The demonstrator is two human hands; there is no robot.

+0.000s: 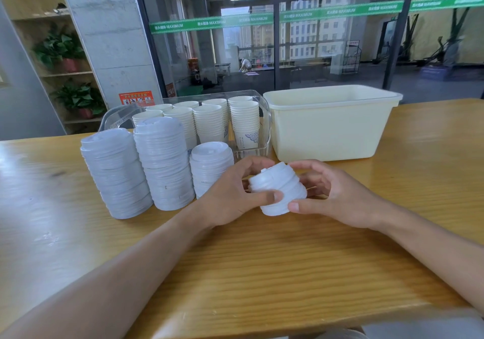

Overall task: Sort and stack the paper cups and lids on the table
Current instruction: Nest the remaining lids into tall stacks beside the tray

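Observation:
A short, tilted stack of white plastic lids [281, 189] is held between both hands above the wooden table [262, 260]. My left hand [233, 194] grips its left side with the thumb across the front. My right hand [332, 194] curls round its right side. Three standing lid stacks are to the left: a tall leaning one [115, 173], a tall one [163, 165] and a shorter one [209, 165]. Several stacks of white paper cups [209, 121] fill a clear plastic tray [264, 126] behind them.
A cream plastic tub [332, 129] stands at the back right, beside the clear tray. Behind the table are a glass wall, a concrete pillar and shelves with potted plants at the far left. The table's near edge runs along the bottom right.

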